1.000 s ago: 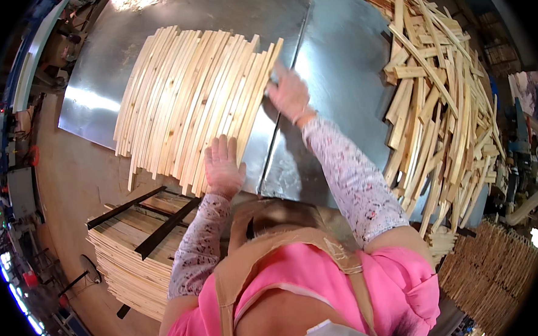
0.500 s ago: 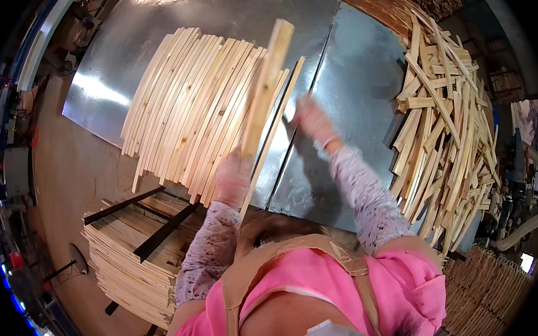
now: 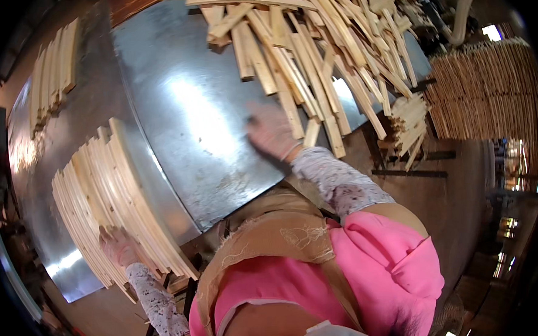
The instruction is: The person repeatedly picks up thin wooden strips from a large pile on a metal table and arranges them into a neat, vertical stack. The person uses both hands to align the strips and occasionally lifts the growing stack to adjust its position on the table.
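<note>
Head view: a sheet-metal worktop, split by a seam, carries pale wooden slats in several groups. On its left part, beside the seam, a row of slats lies side by side, the near ends jutting past the near edge. The left hand rests on this row toward those ends, its fingers spread and laid on the wood, gripping none of it. The right hand is above the bare metal right of the seam, just beside a loose pile of slats; its fingers are blurred but look loosely extended and released. The pile covers the right end of the worktop, its pieces crossing at many angles, some overhanging the near edge. A smaller group of slats lies near the far left corner, and a reddish-brown board at the far edge. Beyond the right end stand a small stack of pale slats and a tall stack of thin brown strips. Patterned sleeves cover both forearms.
</note>
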A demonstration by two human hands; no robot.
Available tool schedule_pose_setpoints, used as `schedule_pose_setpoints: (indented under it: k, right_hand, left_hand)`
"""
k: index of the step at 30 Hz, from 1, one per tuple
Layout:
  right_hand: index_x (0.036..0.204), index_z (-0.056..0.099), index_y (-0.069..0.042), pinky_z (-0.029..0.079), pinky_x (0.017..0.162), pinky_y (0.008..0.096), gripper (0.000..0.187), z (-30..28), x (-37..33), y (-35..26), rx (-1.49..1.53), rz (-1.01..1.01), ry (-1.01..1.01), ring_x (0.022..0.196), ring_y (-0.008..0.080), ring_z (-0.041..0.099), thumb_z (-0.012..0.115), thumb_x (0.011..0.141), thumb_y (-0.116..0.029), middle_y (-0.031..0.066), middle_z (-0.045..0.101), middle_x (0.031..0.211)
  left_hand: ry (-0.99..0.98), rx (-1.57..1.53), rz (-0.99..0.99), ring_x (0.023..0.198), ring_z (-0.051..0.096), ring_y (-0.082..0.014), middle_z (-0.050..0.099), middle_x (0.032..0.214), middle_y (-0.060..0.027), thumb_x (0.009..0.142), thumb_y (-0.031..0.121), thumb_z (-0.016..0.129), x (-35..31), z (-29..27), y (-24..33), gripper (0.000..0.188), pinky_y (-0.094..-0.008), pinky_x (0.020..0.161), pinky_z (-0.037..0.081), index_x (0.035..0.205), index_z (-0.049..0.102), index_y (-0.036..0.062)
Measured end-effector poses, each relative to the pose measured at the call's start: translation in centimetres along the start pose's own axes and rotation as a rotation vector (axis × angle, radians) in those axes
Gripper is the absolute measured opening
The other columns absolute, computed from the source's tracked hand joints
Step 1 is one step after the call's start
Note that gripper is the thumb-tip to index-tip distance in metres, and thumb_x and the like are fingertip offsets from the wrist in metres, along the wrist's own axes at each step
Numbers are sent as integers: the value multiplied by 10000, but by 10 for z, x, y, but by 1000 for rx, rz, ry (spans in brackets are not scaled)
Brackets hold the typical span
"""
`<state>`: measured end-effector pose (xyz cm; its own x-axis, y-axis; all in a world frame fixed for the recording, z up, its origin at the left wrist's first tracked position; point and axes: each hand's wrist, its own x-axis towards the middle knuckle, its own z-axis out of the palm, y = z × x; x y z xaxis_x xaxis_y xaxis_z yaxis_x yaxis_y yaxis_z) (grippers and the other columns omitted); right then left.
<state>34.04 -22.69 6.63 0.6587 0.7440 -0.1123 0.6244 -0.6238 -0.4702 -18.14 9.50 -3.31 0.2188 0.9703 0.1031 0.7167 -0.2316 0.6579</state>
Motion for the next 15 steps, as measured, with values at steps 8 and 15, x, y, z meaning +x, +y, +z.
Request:
schedule_pose_setpoints:
  k: [8,15]
  right_hand:
    - [1349,603,-28,592,899,492,642,-69,-6,167,-198,456,-86,1075,369,747,744,918,-482,221,761,1109]
    - [1359,645,-3,570,1022,481,754,-68,-44,148,279,406,-319,1183,443,719,793,877,-564,287,750,1236]
  left_hand:
    - [-361,-126,655,1141,715,-368,727,1274,-203,1047,226,692,-101,263,350,457,-447,1029,554,1444,643,6]
    - [-910,-376,-210,1086,726,-356,734,1234,-260,915,350,817,-167,377,539,798,-424,972,574,1500,499,-91]
